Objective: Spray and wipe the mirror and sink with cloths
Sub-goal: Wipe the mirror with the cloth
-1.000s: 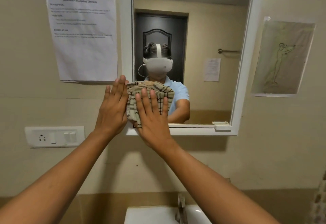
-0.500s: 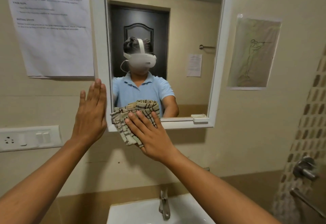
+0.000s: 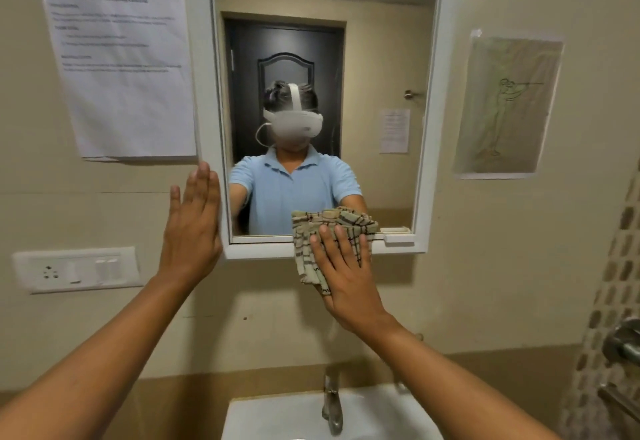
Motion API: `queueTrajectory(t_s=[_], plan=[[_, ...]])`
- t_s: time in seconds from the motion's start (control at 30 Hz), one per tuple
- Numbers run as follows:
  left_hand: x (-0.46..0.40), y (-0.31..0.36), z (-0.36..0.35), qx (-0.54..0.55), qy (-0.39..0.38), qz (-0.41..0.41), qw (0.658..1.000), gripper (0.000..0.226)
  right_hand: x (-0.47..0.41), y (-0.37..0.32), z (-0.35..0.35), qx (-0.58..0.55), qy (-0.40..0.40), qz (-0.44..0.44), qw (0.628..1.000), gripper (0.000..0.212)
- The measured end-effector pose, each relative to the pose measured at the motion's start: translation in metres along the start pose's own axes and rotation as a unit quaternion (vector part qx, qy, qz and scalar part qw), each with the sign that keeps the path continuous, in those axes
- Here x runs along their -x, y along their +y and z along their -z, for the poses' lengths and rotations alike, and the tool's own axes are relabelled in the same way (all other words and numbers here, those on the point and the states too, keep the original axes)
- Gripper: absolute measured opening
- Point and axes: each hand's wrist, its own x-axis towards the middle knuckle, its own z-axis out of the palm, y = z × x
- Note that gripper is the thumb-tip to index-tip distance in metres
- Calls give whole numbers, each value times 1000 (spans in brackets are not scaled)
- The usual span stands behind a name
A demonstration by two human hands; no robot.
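Note:
A white-framed mirror [image 3: 434,100] hangs on the beige wall and reflects a person in a blue shirt wearing a headset. My right hand [image 3: 346,276] lies flat with straight fingers on a beige checked cloth [image 3: 332,228] and presses it against the mirror's bottom frame, right of centre. The cloth's top overlaps the lower glass; its lower part hangs below the frame. My left hand [image 3: 190,235] is flat and open against the wall at the frame's lower left corner, holding nothing. A white sink [image 3: 277,415] with a metal tap [image 3: 332,408] sits below.
A printed sheet [image 3: 121,65] is taped to the wall left of the mirror, a drawing [image 3: 509,107] to its right. A white socket and switch plate [image 3: 76,268] lies lower left. Metal fittings [image 3: 623,346] stick out of the tiled wall at far right.
My right hand has slid the cloth from the mirror's lower left corner rightward along the bottom frame. My left hand has left the cloth and stays flat by the frame's left side.

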Motion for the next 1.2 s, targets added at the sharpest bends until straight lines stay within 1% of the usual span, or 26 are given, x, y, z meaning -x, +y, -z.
queueTrajectory(t_s=[0.07,0.13,0.17,0.23,0.3,0.37,0.43,0.5,0.57,0.67,0.73,0.8,0.87,0.93,1.03,1.1,1.2], plan=[[1,0,1,-9,-16,-3,1000,77,-17,-24,-4,-8,-2,44,999,77],[1,0,3,-9,-27,-9,1000,68,-37,-49,-6,-15,-4,93,996,77],[1,0,4,-8,-32,-13,999,67,-46,-60,-6,-15,-5,113,993,76],[1,0,5,-10,-38,-18,999,74,-58,-71,-7,-9,-4,142,990,72],[3,0,4,-13,-36,-23,999,72,-59,-66,-7,-5,-5,169,986,68],[5,0,2,-13,-32,-24,999,75,-54,-50,-6,4,-8,210,978,64],[5,2,0,-8,-26,-23,999,75,-45,-31,-4,15,-16,231,973,63],[3,8,-2,-2,-6,-14,1000,72,-37,-13,-1,19,-16,228,973,64],[1,17,-5,3,17,-9,1000,74,-25,5,3,17,-14,212,977,65],[0,25,-11,13,42,0,999,92,-5,30,9,12,-5,182,983,67],[0,31,-15,18,44,7,999,103,9,43,12,13,-4,164,986,68],[-1,40,-16,18,45,9,999,95,18,51,15,13,-4,147,989,67],[-3,53,-16,18,45,20,999,81,24,59,18,7,-6,132,991,65],[-6,68,-15,20,39,10,999,73,27,63,21,3,-15,125,992,65],[-8,91,-13,31,40,-29,998,75,34,65,22,-11,-28,116,993,64],[-8,101,-11,38,37,-40,998,78,39,64,21,-26,-34,107,993,62],[-6,108,-8,55,27,-48,997,76,48,61,21,-59,-24,89,994,48]])
